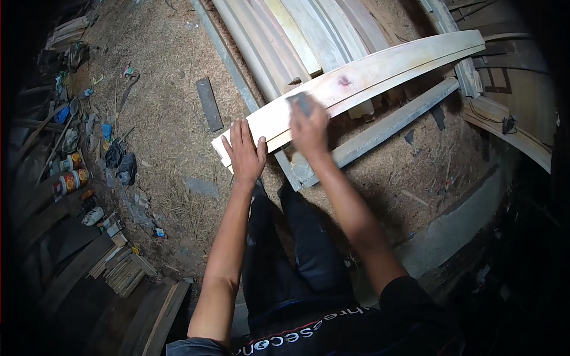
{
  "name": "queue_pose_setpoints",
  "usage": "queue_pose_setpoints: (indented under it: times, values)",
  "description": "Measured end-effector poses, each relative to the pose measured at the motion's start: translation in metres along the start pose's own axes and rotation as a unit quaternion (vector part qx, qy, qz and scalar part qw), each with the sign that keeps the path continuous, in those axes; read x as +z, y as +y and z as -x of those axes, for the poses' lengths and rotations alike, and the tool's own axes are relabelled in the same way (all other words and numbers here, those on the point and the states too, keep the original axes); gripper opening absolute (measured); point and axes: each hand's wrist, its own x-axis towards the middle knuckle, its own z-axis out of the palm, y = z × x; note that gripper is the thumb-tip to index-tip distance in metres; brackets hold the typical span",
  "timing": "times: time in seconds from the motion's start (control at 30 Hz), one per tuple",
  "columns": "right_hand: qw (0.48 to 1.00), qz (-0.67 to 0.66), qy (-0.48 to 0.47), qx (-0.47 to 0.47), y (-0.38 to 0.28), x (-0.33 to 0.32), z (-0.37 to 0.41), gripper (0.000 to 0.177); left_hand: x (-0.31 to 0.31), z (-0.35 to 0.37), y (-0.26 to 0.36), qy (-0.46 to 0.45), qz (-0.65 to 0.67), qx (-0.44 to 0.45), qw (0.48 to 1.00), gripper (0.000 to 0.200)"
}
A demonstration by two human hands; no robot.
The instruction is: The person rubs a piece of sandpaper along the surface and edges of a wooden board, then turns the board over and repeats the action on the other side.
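Observation:
A long pale wooden board (392, 70) lies slantwise before me, with a groove along its near edge and a dark knot in its face. My left hand (244, 151) rests flat on the board's left end, fingers stretched out and holding nothing. Farther right along the same board is my right hand (310, 127), slightly blurred, its fingers closed around a dark grey piece of sandpaper (301, 103). The sandpaper is at the board's face; its underside is hidden.
Several planks (291, 35) lie side by side beneath and beyond the board. A grey timber beam (386, 126) runs along the near side. On the sawdust-covered ground (160, 77) lies a dark wood offcut (209, 104). Paint cans (74, 180) and stacked wood strips (123, 271) stand at left.

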Motion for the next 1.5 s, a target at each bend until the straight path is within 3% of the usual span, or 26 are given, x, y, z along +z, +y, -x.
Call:
queue_pose_setpoints:
  times: [0.07, 0.1, 0.23, 0.27, 0.3, 0.33, 0.4, 0.47, 0.5, 0.53, 0.6, 0.7, 0.9, 1.1, 1.27, 1.33, 1.47, 1.5]
  values:
    - [0.984, 0.142, 0.065, -0.08, 0.011, -0.029, -0.025, 0.047, 0.001, -0.002, -0.002, 0.001, 0.005, 0.003, 1.0, 0.072]
    - [0.966, 0.206, 0.089, -0.125, 0.014, -0.037, -0.032, 0.041, 0.001, -0.003, -0.002, 0.005, 0.002, 0.006, 1.0, 0.071]
    - [0.978, 0.161, 0.055, -0.121, -0.009, -0.009, -0.004, 0.037, -0.001, -0.003, 0.001, -0.006, 0.013, -0.007, 1.0, 0.071]
    - [0.999, -0.01, -0.002, -0.053, -0.001, 0.014, 0.007, 0.034, -0.003, -0.002, 0.001, -0.005, 0.015, -0.004, 1.0, 0.071]
    - [0.993, 0.073, -0.008, -0.091, -0.017, 0.023, 0.031, 0.032, -0.003, -0.002, 0.001, -0.013, 0.022, -0.01, 1.0, 0.071]
    - [0.973, 0.115, 0.006, -0.198, -0.034, 0.017, 0.042, 0.034, -0.003, -0.005, 0.001, -0.021, 0.03, -0.015, 0.999, 0.071]
    - [0.971, 0.107, -0.013, -0.212, -0.03, 0.011, 0.04, 0.034, -0.002, -0.008, 0.001, -0.025, 0.033, -0.014, 0.999, 0.071]
    - [0.979, 0.083, -0.02, -0.187, -0.011, -0.001, 0.014, 0.033, -0.003, -0.003, -0.002, -0.015, 0.036, -0.002, 0.999, 0.072]
    - [0.997, 0.064, 0.01, -0.05, 0.001, 0.002, 0.001, 0.03, -0.002, -0.004, -0.002, -0.022, 0.038, -0.017, 0.999, 0.071]
    - [0.983, 0.158, -0.009, -0.094, -0.013, -0.031, -0.015, 0.032, -0.002, -0.004, -0.003, -0.021, 0.035, -0.018, 0.999, 0.071]
    - [0.973, 0.197, 0.058, -0.107, 0.002, -0.042, -0.034, 0.036, -0.001, -0.003, -0.004, -0.009, 0.022, 0.005, 1.0, 0.072]
    - [0.979, 0.179, 0.058, -0.078, -0.004, -0.026, -0.021, 0.038, 0.0, -0.002, -0.003, -0.006, 0.012, 0.002, 1.0, 0.072]
    - [0.975, 0.136, -0.015, -0.174, -0.018, -0.003, 0.032, 0.042, -0.002, -0.003, -0.001, -0.007, 0.002, 0.006, 1.0, 0.071]
    - [0.968, 0.201, 0.095, -0.12, 0.02, -0.053, -0.056, 0.044, 0.001, -0.004, 0.001, -0.017, -0.012, -0.004, 1.0, 0.07]
    - [0.981, 0.181, 0.041, -0.063, 0.002, -0.034, -0.019, 0.046, 0.006, -0.017, 0.019, -0.027, -0.009, -0.002, 1.0, 0.07]
    - [0.982, 0.156, 0.007, -0.102, -0.01, -0.028, 0.006, 0.045, 0.007, -0.027, 0.03, -0.036, -0.003, 0.032, 0.999, 0.07]
    - [0.981, 0.165, -0.015, -0.097, 0.002, -0.048, -0.013, 0.044, 0.01, -0.044, 0.044, -0.061, 0.015, 0.079, 0.995, 0.068]
    - [0.98, 0.169, 0.029, -0.098, 0.015, -0.057, -0.036, 0.042, 0.008, -0.047, 0.047, -0.066, 0.024, 0.09, 0.993, 0.068]
